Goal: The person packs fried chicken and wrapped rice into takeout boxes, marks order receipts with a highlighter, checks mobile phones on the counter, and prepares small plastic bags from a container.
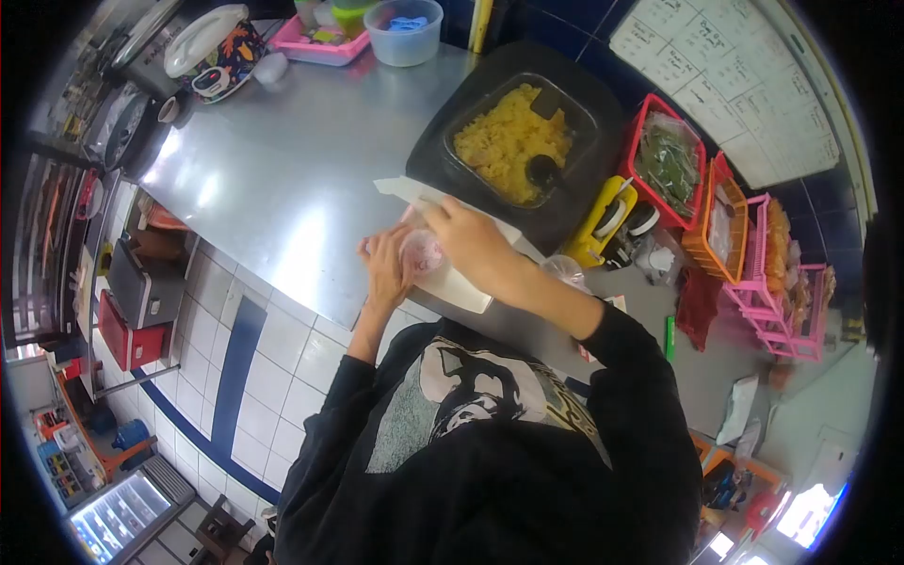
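Observation:
My left hand (pixel 384 268) is curled against the side of a small clear plastic cup (pixel 426 254) with something pinkish inside. Just right of the cup, my right hand (pixel 461 235) is closed, its fingertips pointing toward the far edge of a sheet of white paper (pixel 461 289). What those fingers hold, if anything, I cannot make out. The paper lies partly under both hands at the front of the metal counter. Beyond it stands a black rectangular pan (pixel 589 141) of yellow rice (pixel 499 141), with a dark scoop (pixel 543 170) resting in the food.
A yellow tape dispenser (pixel 603 221) stands right of the pan, near a red basket of green leaves (pixel 669 160) and an orange basket (pixel 720 221). A clear tub (pixel 403 33) and a patterned rice cooker (pixel 217 56) sit at the back of the steel counter (pixel 273 141).

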The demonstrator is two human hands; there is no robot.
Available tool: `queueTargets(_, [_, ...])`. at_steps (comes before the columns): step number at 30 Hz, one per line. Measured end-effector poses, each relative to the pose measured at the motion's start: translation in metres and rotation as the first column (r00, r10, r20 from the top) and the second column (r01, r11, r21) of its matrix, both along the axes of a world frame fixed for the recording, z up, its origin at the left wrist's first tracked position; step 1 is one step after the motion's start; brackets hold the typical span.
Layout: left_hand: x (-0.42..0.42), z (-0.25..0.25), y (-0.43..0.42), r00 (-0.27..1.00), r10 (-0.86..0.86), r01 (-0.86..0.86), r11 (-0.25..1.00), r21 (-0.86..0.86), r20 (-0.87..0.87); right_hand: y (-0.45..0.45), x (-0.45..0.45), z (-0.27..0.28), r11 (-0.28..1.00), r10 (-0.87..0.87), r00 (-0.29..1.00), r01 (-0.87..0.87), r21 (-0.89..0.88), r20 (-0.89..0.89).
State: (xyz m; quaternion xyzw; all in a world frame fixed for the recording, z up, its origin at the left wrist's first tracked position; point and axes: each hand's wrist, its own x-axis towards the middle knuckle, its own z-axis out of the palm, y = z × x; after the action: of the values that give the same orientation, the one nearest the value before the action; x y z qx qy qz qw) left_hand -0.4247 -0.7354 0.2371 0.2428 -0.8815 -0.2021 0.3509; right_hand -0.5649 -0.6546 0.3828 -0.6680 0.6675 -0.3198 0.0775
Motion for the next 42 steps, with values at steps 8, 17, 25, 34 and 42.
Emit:
queueTargets(8, [0.012,-0.017,-0.016,0.987,0.149,-0.049,0.641,0.766,-0.061,-0.047,0.021,-0.083,0.994,-0.038,0.857,0.086,0.069,-0.513])
queueTargets(17, [0.026,-0.01,-0.058,0.991,0.004,-0.082,0.811,0.58,0.134,0.139,0.033,-0.056,0.928,-0.369,0.878,0.332,0.167,0.306])
queueTargets(25, [0.085,-0.053,-0.203,0.937,0.312,-0.325,0.943,0.068,0.155,0.304,0.097,-0.112,0.192,-0.974,0.081,0.799,0.57,0.214])
queueTargets(34, [0.105,-0.019,-0.369,0.713,0.573,-0.646,0.761,-0.061,-0.404,0.414,0.325,-0.21,-0.278,-0.864,-0.448,0.806,0.522,0.232])
queueTargets(42, [-0.037,0.012,0.163,0.584,-0.488,0.725,0.673,0.147,-0.649,0.417,0.619,-0.291,-0.701,-0.249,-0.933,0.358,0.617,0.259])
